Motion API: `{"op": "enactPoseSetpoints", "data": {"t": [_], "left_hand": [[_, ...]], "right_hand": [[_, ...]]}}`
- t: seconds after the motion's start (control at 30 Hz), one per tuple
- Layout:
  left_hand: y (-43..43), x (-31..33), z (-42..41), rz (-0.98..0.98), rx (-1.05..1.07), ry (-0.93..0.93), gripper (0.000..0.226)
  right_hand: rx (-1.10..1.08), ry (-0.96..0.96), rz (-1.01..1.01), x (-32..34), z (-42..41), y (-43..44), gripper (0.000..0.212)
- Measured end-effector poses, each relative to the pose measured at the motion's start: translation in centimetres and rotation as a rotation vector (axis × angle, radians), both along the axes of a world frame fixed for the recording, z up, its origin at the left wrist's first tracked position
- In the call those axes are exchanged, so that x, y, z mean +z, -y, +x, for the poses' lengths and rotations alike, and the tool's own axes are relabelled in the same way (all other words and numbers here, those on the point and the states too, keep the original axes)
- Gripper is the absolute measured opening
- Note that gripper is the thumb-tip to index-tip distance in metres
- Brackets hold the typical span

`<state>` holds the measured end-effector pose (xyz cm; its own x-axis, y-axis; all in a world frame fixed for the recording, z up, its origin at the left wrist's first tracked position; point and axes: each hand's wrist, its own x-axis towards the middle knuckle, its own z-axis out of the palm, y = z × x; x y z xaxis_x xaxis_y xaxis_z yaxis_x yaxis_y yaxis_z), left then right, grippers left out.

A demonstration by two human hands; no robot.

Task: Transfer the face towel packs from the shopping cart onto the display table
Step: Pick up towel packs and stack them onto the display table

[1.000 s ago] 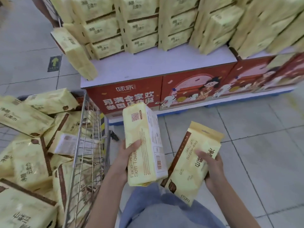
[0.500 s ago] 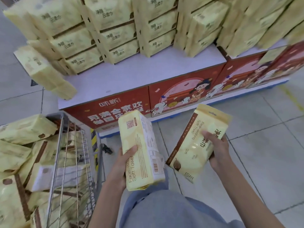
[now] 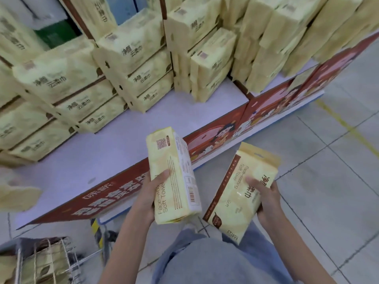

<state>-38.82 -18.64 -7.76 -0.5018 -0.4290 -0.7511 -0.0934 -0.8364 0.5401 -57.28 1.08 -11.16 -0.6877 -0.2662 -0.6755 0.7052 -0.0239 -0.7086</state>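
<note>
My left hand (image 3: 150,196) grips a yellow face towel pack (image 3: 172,173), held upright over the front edge of the display table (image 3: 114,144). My right hand (image 3: 265,198) grips a second yellow pack (image 3: 240,191), tilted, over the floor to the right of the first. Stacks of the same yellow packs (image 3: 131,64) fill the back of the table's pale top. The wire shopping cart (image 3: 47,261), holding more packs, shows at the bottom left corner.
The table's front carries a red printed panel (image 3: 225,132). A bare strip of pale tabletop lies between the stacks and the front edge. One loose pack (image 3: 16,197) overhangs the table's left end. Grey tiled floor (image 3: 328,160) spreads to the right.
The view has moved closer to the table and over it. The cart has slid down to the bottom left. Both hands still hold their packs, now nearer the table edge.
</note>
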Motion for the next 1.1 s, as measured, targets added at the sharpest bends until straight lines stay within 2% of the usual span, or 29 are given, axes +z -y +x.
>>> {"op": "enactPoseSetpoints", "data": {"t": [0.17, 0.33, 0.57, 0.7, 0.8, 0.9, 1.0, 1.1], "left_hand": [[1.9, -0.7, -8.3, -0.039, 0.01, -0.042, 0.081], [2.0, -0.5, -15.4, -0.01, 0.167, -0.02, 0.078], [2.2, 1.1, -21.9, -0.013, 0.369, -0.023, 0.08], [2.5, 2.2, -23.3, -0.014, 0.468, -0.033, 0.079], [3.3, 3.2, -24.1, -0.038, 0.496, -0.049, 0.08], [4.0, 4.0, -24.5, -0.077, 0.528, -0.061, 0.08], [4.4, 4.4, -24.9, -0.09, 0.562, -0.062, 0.079], [4.7, 4.7, -25.2, -0.095, 0.589, -0.066, 0.072]], "right_hand": [[0.039, 0.018, -0.022, -1.0, -7.4, 2.5, 0.068], [0.203, -0.035, -0.041, 0.9, -16.9, 6.4, 0.07], [0.504, -0.241, -0.135, 6.2, -26.9, 13.6, 0.077], [0.747, -0.417, -0.186, 10.8, -30.2, 19.0, 0.093], [0.921, -0.635, -0.188, 14.8, -31.6, 23.6, 0.115], [1.086, -0.998, -0.222, 18.3, -32.4, 28.5, 0.114], [1.324, -1.483, -0.066, 20.3, -32.5, 32.7, 0.118], [1.547, -1.881, 0.108, 20.2, -32.4, 35.8, 0.116]]}}
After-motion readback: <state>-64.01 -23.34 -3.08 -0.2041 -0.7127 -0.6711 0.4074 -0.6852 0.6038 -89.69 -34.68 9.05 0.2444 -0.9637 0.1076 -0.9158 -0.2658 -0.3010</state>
